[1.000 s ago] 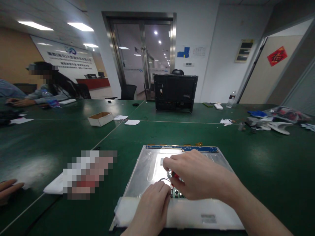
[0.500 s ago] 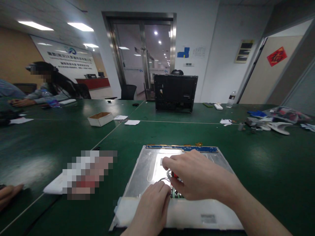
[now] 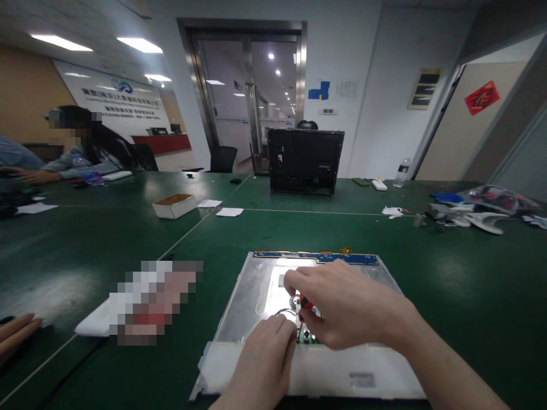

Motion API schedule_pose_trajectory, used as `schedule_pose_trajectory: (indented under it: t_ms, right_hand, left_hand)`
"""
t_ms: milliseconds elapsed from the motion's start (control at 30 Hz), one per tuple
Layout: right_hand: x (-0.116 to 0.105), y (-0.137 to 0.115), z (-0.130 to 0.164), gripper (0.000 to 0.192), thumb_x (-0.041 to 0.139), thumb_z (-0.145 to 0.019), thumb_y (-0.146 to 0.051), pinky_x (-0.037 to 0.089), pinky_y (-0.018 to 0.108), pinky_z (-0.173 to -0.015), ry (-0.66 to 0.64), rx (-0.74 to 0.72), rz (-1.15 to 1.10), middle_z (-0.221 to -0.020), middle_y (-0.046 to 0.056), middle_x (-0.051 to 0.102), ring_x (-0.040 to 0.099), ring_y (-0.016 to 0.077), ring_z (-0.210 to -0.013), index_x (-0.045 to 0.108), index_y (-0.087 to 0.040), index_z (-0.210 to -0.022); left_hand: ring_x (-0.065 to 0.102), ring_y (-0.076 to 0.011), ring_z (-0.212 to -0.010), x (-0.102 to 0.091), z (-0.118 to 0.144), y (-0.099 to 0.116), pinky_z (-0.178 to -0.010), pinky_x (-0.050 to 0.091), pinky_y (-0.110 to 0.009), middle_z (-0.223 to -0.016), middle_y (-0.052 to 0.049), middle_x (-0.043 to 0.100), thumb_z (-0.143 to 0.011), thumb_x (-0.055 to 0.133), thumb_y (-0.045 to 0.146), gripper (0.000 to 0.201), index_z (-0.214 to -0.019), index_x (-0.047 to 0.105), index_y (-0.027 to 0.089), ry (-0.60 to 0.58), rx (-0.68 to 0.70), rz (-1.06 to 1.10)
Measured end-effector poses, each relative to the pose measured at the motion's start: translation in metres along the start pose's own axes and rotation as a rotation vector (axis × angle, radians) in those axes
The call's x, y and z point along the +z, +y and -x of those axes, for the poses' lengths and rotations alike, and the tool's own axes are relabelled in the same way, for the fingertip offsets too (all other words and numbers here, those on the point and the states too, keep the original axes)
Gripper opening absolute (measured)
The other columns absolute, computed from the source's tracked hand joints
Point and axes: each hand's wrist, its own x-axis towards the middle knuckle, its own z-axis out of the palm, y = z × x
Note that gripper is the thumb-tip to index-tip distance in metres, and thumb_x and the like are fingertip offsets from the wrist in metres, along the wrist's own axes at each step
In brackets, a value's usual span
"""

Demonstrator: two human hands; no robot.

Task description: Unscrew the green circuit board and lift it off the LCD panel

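From where I stand, taking the silver metal flat panel (image 3: 239, 307) as the middle of the clock, an open white cardboard box with a brown inside (image 3: 174, 208) sits out at 11 o'clock; how deep it is filled I can't make out. A clear plastic bottle with a dark label (image 3: 401, 172) stands far off at 1, and a clear plastic bag (image 3: 499, 197) holding something red and dark lies at 2, beside some white plastic pieces (image 3: 482, 221). A black-backed monitor (image 3: 305, 160) stands at 12 on the green tabletop (image 3: 444, 307), and a white slab (image 3: 92, 326), partly blurred over, lies at 9, with another person's fingers (image 3: 19, 335) past it. The worker's two hands hide much of the small green circuit board (image 3: 308, 336) on the panel. The right hand (image 3: 337, 302) is closed round the red-and-black handle of a slim screwdriver (image 3: 305, 302), which shows at that hand's 9 o'clock, its shaft reaching down towards the board. The left hand (image 3: 270, 347) lies on the panel, fingers together, with the shaft just beside its fingertips at 1 o'clock; whether they grip anything I can't tell.
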Motion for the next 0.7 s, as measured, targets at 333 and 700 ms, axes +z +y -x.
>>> schedule_pose_trajectory:
  t_ms: [333,700]
  right_hand:
    - [0.0038,0.0021,-0.0031,0.022,0.061,-0.085,-0.038,0.022,0.029,-0.052,-0.006,0.087,0.054,-0.081,0.002,0.071,0.06,0.0173,-0.066,0.06,-0.023,-0.102]
    - [0.0026,0.0039,-0.0051,0.011,0.056,-0.089,-0.031,0.019,0.028,-0.052,-0.037,0.081,0.072,-0.078,0.001,0.069,0.056,0.0135,-0.063,0.061,-0.021,-0.09]
  left_hand:
    - [0.061,-0.026,-0.086,0.0007,0.0007,-0.0001,-0.073,0.048,-0.038,-0.094,-0.009,0.065,-0.089,0.039,0.009,0.022,-0.092,0.059,0.019,-0.021,-0.017,0.014]
    - [0.06,-0.0255,-0.085,0.0004,0.0009,-0.0003,-0.072,0.046,-0.035,-0.092,-0.008,0.064,-0.089,0.039,0.009,0.02,-0.088,0.057,0.019,-0.035,-0.022,-0.004]
